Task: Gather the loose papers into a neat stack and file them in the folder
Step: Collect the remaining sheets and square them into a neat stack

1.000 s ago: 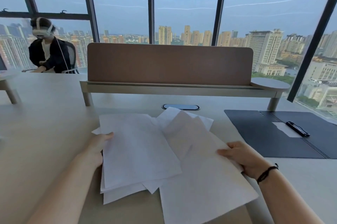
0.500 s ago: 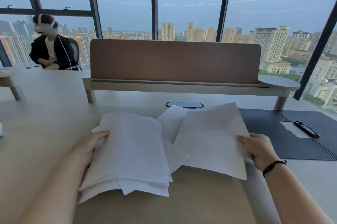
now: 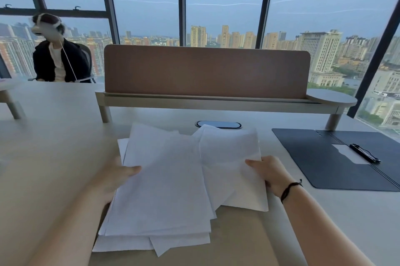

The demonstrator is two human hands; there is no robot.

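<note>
— Both hands are clamped on the loose papers [image 3: 173, 181], yes? Tell me how.

— Left hand [image 3: 112, 177] grips the left edge of the bigger pile, thumb lying flat on top of the sheets, the other fingers hidden underneath. Right hand [image 3: 270, 173] pinches the right edge of the sheet [image 3: 229, 153] lying toward the right of centre, thumb on top, fingers below it.

— Are the papers squared up?

— No. They fan out across the centre of the frame, corners sticking out at the lower edge and near the top. The right-hand sheet overlaps the left pile along the middle. Whether the pile is lifted clear of the desk [image 3: 54, 146] or rests on it, I cannot tell.

— And the folder?

— Dark folder [image 3: 320, 157] lies open and flat on the desk at the right of the frame, apart from the papers. A black clip [image 3: 364, 153] sits along its spine with a pale slip [image 3: 346, 154] just beside it.

— Anything else on the right wrist?

— A black cord bracelet [image 3: 289, 190].

— Behind?

— A brown divider panel [image 3: 205, 70] across the middle, an oval cable port [image 3: 218, 124] just past the papers, and another person [image 3: 58, 60] wearing a headset seated at the upper left.
</note>
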